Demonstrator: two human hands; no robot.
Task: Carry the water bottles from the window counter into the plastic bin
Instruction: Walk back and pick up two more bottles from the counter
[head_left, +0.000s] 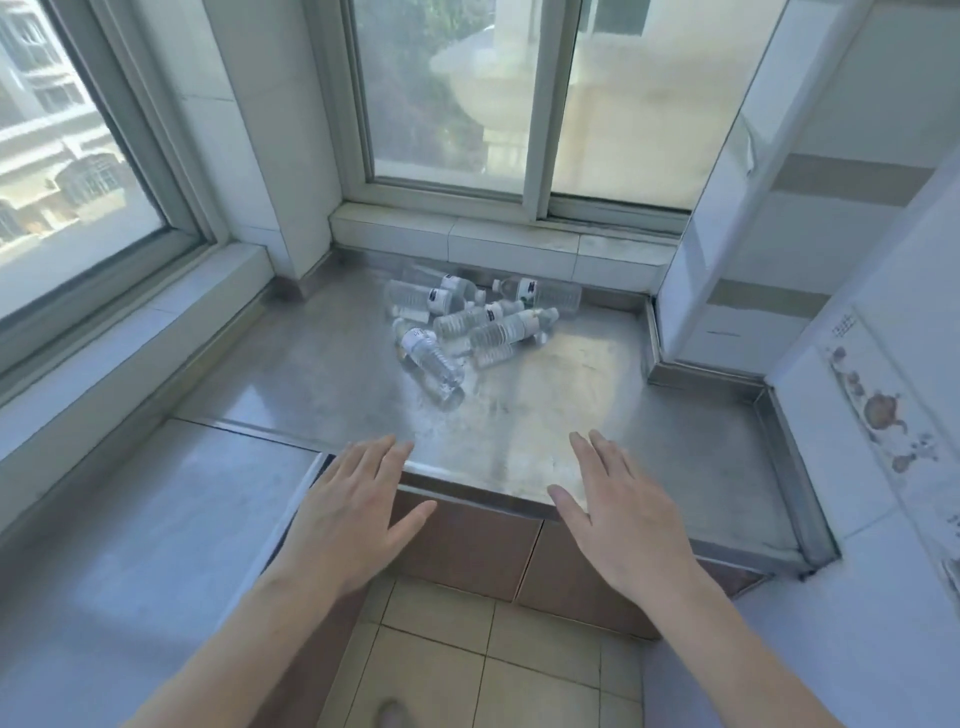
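Several clear water bottles (470, 325) lie on their sides in a loose pile at the centre of the frame, on the steel counter (597, 415) below the window (519, 93). I see no common heading: the nearest bottle (431, 361) has its long axis running from upper left to lower right, cap toward the upper left, while a bottle beside it (511, 328) lies with its cap toward the upper right. My left hand (350, 512) and right hand (626, 512) hover palm-down over the counter's near edge in the lower half of the frame, fingers spread apart and holding nothing, well apart from the pile. Tiled floor (467, 654) shows at lower centre.
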